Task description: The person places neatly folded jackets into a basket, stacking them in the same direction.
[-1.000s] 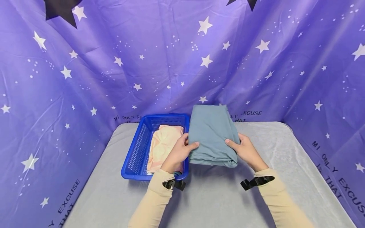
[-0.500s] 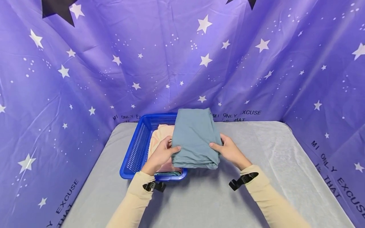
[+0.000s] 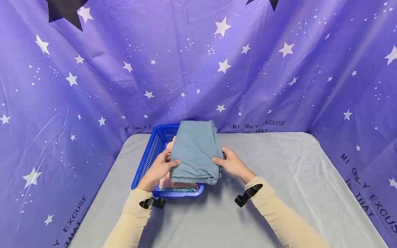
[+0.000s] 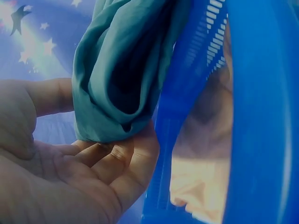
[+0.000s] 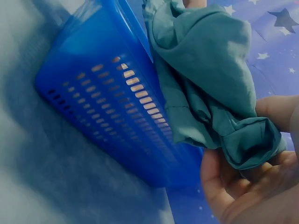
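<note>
A folded teal cloth (image 3: 195,151), its kind of garment not clear, is held level above the blue basket (image 3: 183,194). My left hand (image 3: 158,170) grips its left edge, thumb on top and fingers beneath, as the left wrist view also shows on the cloth (image 4: 112,93). On the right edge, my right hand (image 3: 234,163) pinches the cloth the same way; in the right wrist view its loose folds (image 5: 205,79) hang beside the basket wall (image 5: 107,102). Peach folded fabric (image 3: 169,182) lies inside the basket, mostly hidden under the held cloth.
Beneath the peach fabric, a strip of teal fabric (image 3: 186,189) shows at the basket's near end. The basket stands on a grey cloth-covered table (image 3: 279,172), left of its middle. A purple star-printed curtain (image 3: 198,62) closes off the back and both sides.
Both hands have carried the folded teal cloth leftward, from beside the basket's right rim to over the basket. It now covers most of the peach fabric. The basket stays in place.
</note>
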The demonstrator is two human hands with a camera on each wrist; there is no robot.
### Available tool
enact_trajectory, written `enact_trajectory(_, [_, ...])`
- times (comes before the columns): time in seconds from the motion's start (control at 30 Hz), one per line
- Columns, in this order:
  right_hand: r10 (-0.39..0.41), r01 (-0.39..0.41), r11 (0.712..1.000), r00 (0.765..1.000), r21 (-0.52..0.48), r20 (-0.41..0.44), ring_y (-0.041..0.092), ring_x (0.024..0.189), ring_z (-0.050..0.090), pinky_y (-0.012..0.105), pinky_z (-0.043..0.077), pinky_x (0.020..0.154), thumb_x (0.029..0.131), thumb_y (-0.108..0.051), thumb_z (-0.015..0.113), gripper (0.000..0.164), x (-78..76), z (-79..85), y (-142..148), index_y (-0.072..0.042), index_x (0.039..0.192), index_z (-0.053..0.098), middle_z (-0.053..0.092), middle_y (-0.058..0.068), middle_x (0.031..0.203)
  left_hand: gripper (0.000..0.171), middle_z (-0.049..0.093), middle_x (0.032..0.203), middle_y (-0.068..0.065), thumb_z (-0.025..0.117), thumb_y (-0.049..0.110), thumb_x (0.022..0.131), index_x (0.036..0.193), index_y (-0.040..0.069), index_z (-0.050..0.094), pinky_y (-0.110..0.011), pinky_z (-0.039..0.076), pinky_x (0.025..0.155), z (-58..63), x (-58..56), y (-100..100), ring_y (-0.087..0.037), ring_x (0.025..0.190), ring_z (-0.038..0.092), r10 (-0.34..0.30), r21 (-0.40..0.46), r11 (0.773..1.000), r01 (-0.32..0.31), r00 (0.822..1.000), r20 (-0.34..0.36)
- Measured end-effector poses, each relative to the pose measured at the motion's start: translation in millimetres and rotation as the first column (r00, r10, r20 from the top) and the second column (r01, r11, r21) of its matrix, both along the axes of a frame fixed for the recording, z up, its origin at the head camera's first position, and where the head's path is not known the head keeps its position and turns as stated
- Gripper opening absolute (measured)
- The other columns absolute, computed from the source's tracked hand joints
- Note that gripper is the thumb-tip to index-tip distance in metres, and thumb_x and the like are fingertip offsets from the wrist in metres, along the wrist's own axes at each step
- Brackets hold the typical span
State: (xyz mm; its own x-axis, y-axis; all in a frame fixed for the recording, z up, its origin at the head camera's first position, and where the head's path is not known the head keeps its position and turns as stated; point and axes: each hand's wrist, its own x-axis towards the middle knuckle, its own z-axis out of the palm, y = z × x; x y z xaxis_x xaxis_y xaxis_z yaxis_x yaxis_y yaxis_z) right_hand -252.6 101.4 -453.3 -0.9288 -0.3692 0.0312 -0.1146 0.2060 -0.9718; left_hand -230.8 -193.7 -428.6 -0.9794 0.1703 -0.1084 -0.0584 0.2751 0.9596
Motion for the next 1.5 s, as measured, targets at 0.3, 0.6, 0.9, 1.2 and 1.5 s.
enact_trajectory(0.3, [0.014, -0.014, 1.000, 0.999, -0.007, 0.039, 0.027, 0.117, 0.063, 0.037, 0.053, 0.098, 0.098, -0.007, 0.063, 0.048, 1.8, -2.7, -30.4, 0.005, 0.143, 0.050, 0.063, 0.022, 0.133, 0.036, 0.069, 0.119, -0.021, 0.061, 0.007, 0.100, 0.133, 0.001, 0.051, -0.032, 0.056, 0.078, 3.0, -1.8, -29.8, -0.016, 0.088, 0.067, 0.008, -0.110, 0.994, -0.006, 1.000, 0.019])
enact_trajectory(0.6, [-0.009, 0.008, 0.999, 0.999, 0.045, 0.042, 0.023, 0.116, 0.062, 0.036, 0.051, 0.098, 0.097, -0.009, 0.066, 0.043, 0.0, -3.8, -46.6, -0.001, 0.138, 0.056, 0.066, 0.015, 0.129, 0.034, 0.067, 0.118, -0.023, 0.062, 0.009, 0.099, 0.130, 0.001, 0.053, -0.034, 0.056, 0.079, 8.5, -4.0, -40.4, -0.020, 0.091, 0.067, 0.015, -0.215, 0.977, -0.013, 1.000, 0.008])
enact_trajectory(0.9, [-0.004, 0.003, 0.996, 1.000, 0.089, 0.010, 0.015, 0.096, 0.060, 0.029, 0.050, 0.083, 0.098, -0.012, 0.066, 0.033, -4.8, -3.8, -57.5, -0.002, 0.129, 0.059, 0.067, 0.010, 0.112, 0.034, 0.067, 0.116, -0.021, 0.061, 0.008, 0.099, 0.130, -0.002, 0.052, -0.032, 0.055, 0.078, 9.0, -8.0, -49.4, -0.018, 0.090, 0.066, 0.021, -0.222, 0.975, -0.012, 0.999, 0.041])
enact_trajectory(1.2, [-0.053, 0.078, 0.974, 0.992, 0.214, -0.119, 0.011, 0.071, 0.051, 0.026, 0.044, 0.066, 0.095, -0.013, 0.069, 0.031, -6.9, -4.6, -67.6, -0.003, 0.123, 0.063, 0.057, 0.001, 0.081, 0.035, 0.066, 0.105, -0.016, 0.061, 0.007, 0.098, 0.130, -0.004, 0.051, -0.032, 0.053, 0.076, 6.5, -14.9, -52.4, -0.019, 0.086, 0.063, 0.023, -0.279, 0.960, -0.008, 0.998, 0.051])
enact_trajectory(1.5, [-0.122, 0.175, 0.933, 0.976, 0.316, -0.180, 0.022, 0.100, 0.051, 0.037, 0.046, 0.085, 0.096, -0.023, 0.068, 0.045, 6.8, -3.2, -72.3, -0.006, 0.137, 0.061, 0.060, 0.009, 0.110, 0.041, 0.066, 0.113, -0.024, 0.062, 0.005, 0.096, 0.134, -0.004, 0.048, -0.043, 0.055, 0.083, 2.5, -17.2, -49.9, -0.029, 0.097, 0.066, 0.033, -0.392, 0.920, -0.023, 0.999, 0.019])
